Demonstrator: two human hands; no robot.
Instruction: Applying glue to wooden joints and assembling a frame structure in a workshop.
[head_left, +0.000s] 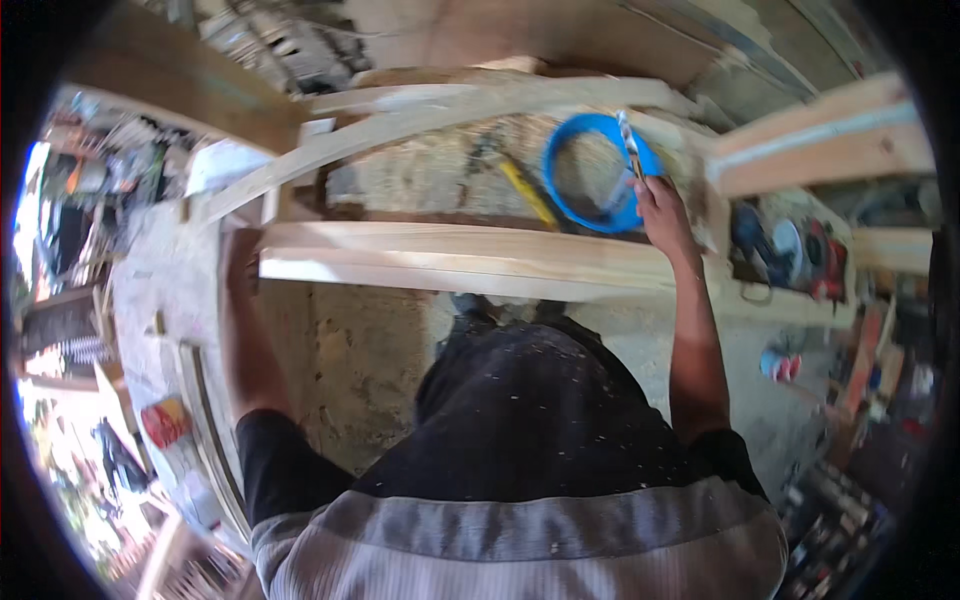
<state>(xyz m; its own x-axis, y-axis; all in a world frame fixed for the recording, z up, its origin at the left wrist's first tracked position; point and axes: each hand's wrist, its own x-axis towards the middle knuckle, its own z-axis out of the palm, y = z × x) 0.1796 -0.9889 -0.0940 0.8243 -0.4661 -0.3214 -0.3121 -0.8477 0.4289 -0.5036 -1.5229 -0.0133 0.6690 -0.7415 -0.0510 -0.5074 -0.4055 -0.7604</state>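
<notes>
My right hand (662, 212) is closed around the handle of what looks like a slim paintbrush (632, 145), its pale tip pointing away from me. Just beneath and to the left of the brush lies a round blue basin (552, 172). At the left end of a long pale wooden board (450, 250), my left hand (242, 255) is in shadow and blurred, its fingers seemingly curled against the board's end. The board runs crosswise in front of me, below the basin. A yellow-handled tool (528, 192) rests left of the basin.
A curved wooden piece (430, 118) spans the far side. Thick timbers stand at the far left (190, 85) and right (820, 155). A wooden box (790, 300) with tools sits at right. A red tin (165, 422) stands at left; a small blue-and-red container (780, 365) is at right.
</notes>
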